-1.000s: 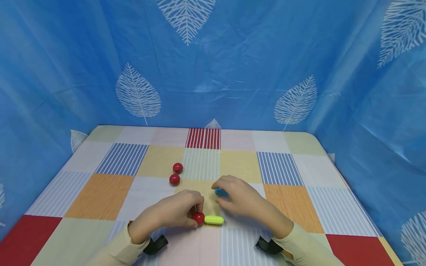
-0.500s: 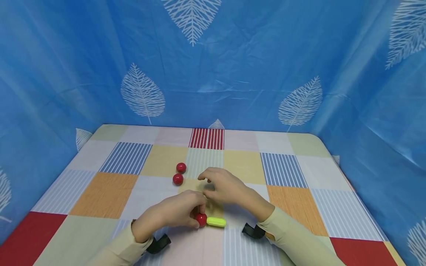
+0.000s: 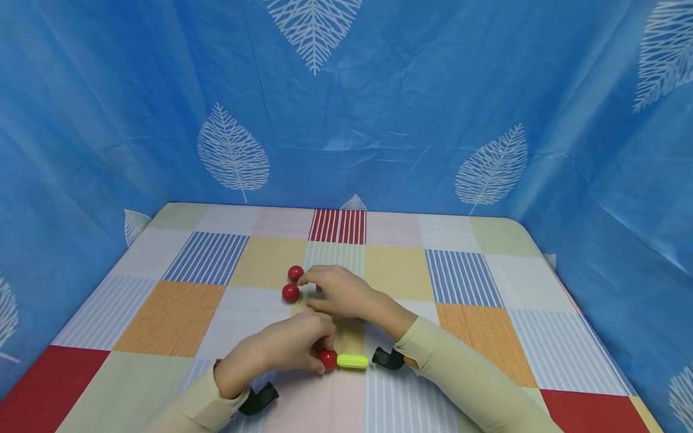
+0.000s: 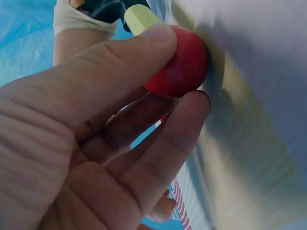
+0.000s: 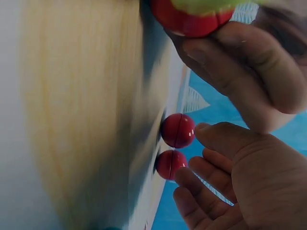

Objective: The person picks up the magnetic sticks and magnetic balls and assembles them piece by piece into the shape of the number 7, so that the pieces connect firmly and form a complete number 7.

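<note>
My left hand (image 3: 295, 341) pinches a glossy red ball (image 3: 328, 360) between thumb and fingers, low over the cloth. A short, ribbed yellow-green rod (image 3: 352, 361) meets the ball's right side, end on. In the left wrist view, the thumb presses on the red ball (image 4: 184, 67) beside the rod (image 4: 140, 18). Farther forward, my right hand (image 3: 342, 293) reaches with loosely bent fingers toward two more red balls, a far one (image 3: 295, 273) and a nearer one (image 3: 290, 293). Nothing shows in its grasp; whether its fingertips touch a ball, I cannot tell.
A patchwork cloth (image 3: 189, 319) covers the table. Blue leaf-print curtains (image 3: 379, 120) stand behind it and at both sides. Black straps sit at both wrists, the right one (image 3: 388, 359) close to the rod's end.
The right hand has moved left and forward, from beside a short blue piece to the two red balls. That blue piece is out of sight now. The left hand keeps its pinch.
</note>
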The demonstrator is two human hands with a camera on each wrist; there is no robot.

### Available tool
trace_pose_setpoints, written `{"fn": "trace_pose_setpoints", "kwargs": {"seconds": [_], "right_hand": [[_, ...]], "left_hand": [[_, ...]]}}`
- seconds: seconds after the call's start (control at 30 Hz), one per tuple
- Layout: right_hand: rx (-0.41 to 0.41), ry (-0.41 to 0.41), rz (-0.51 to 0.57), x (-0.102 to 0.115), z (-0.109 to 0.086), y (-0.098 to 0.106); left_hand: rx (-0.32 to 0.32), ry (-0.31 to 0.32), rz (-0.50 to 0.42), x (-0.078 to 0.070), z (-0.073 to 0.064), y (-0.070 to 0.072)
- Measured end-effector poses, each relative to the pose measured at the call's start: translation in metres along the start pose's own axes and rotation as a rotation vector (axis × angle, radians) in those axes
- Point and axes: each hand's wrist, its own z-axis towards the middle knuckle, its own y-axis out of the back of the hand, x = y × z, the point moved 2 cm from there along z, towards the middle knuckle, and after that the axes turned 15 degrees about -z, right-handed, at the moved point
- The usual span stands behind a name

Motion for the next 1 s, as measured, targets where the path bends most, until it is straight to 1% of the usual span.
{"fn": "trace_pose_setpoints", "kwargs": {"seconds": [0.17, 0.37, 0.5, 0.6, 0.77, 1.0], "right_hand": [[0.013, 0.023, -0.031, 0.005, 0.012, -0.003], [0.039, 0.043, -0.082, 0.009, 0.024, -0.005], [0.058, 0.054, -0.085, 0.008, 0.029, -0.009], [0.060, 0.045, -0.068, 0.008, 0.032, -0.010], [0.064, 0.002, -0.050, 0.007, 0.029, -0.010], [0.078, -0.016, -0.083, 0.007, 0.020, -0.006]], "left_hand": [[0.009, 0.006, 0.022, -0.002, 0.000, -0.001], [0.008, 0.018, 0.019, -0.001, -0.001, -0.001], [0.003, 0.015, 0.021, 0.001, -0.001, -0.002], [0.002, 0.012, 0.023, 0.002, -0.001, -0.002], [0.002, 0.002, 0.026, 0.002, 0.000, -0.003], [-0.002, -0.001, 0.021, 0.001, -0.001, -0.002]]}}
